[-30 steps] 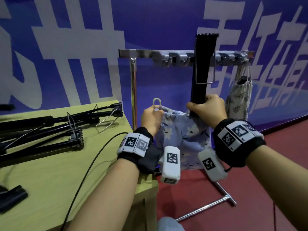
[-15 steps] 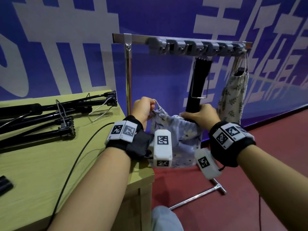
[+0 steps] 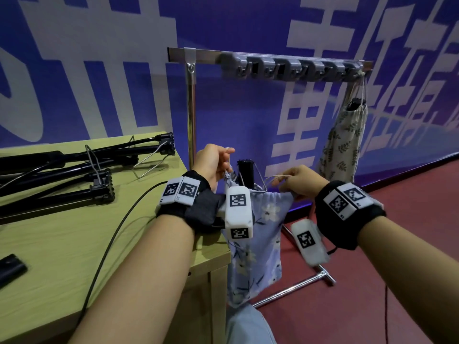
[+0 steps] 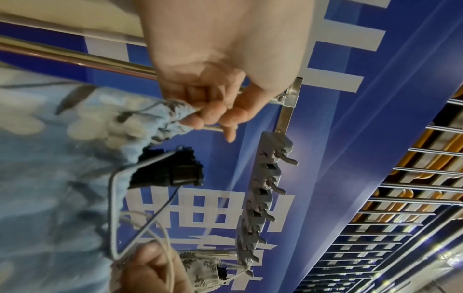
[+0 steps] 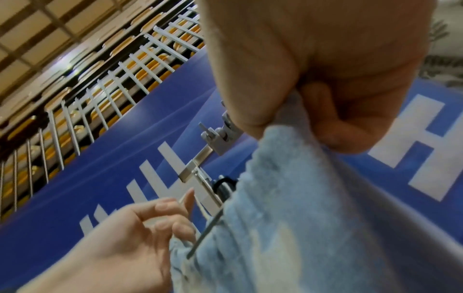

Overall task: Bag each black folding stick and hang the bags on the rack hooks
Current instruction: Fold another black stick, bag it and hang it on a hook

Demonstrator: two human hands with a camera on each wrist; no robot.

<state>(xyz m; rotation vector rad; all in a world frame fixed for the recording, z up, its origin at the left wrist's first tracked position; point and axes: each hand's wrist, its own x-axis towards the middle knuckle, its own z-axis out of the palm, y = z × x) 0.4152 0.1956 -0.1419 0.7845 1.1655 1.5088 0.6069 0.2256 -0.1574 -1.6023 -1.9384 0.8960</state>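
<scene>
A black folding stick (image 3: 246,170) stands in the blue floral bag (image 3: 258,234), and only its top and wire loop show above the rim. My left hand (image 3: 224,165) pinches the bag's left rim and cord. My right hand (image 3: 285,182) pinches the right rim with the white drawstring. The bag hangs between both hands, below the rack's grey hooks (image 3: 293,68). In the left wrist view my fingers (image 4: 198,113) grip gathered cloth, with the stick (image 4: 170,174) just beyond. In the right wrist view the bag (image 5: 288,218) hangs from my fingers (image 5: 330,126).
A beige leaf-print bag (image 3: 345,142) with a stick in it hangs from the rightmost hook. Several more black folding sticks (image 3: 74,170) lie on the green table (image 3: 62,244) at left, with a black cable across it. The rack's post (image 3: 191,115) stands at the table corner.
The stick has sunk deep into the blue bag. My right hand has let go of the stick and taken the bag's right rim and drawstring. My left hand still holds the left rim.
</scene>
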